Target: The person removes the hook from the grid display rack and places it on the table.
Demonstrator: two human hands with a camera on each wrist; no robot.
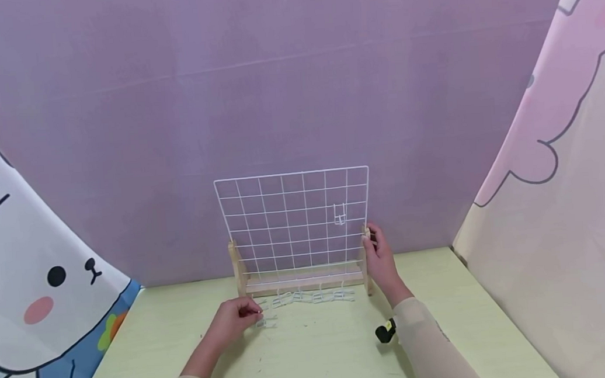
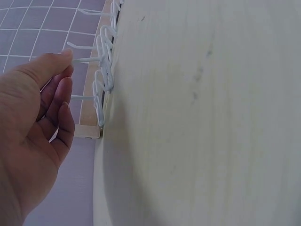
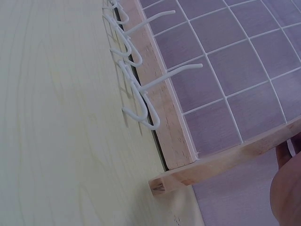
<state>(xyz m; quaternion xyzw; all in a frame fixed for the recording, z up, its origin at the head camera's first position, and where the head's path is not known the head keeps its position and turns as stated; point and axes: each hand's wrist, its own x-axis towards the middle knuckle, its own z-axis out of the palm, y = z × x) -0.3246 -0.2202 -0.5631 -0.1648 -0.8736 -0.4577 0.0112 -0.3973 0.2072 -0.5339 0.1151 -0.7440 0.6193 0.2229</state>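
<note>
Nearest the camera, both beige sleeves ran off the bottom edge of the head view, so the arms above the forearms were cut off; the pale green tabletop (image 1: 319, 357) lay bare around them, with open room to left and right. The left hand (image 1: 233, 321) rested on the table with its fingers curled, thumb and forefinger pinching the prong of a small white wire hook (image 1: 266, 320); in the left wrist view the same hook's (image 2: 87, 60) prong met the fingertips, though the exact contact was hard to make out. Just beyond, a row of white wire hooks (image 1: 310, 297) lay along the table before the stand. The right hand (image 1: 380, 261) gripped the right wooden post (image 1: 366, 260) of the light wooden base, its fingers wrapped round the edge; the right wrist view caught only a sliver of that hand. The white wire grid panel (image 1: 294, 222) stood upright in the base, one small hook (image 1: 339, 214) hanging on it; behind rose a purple backdrop (image 1: 273, 68).
</note>
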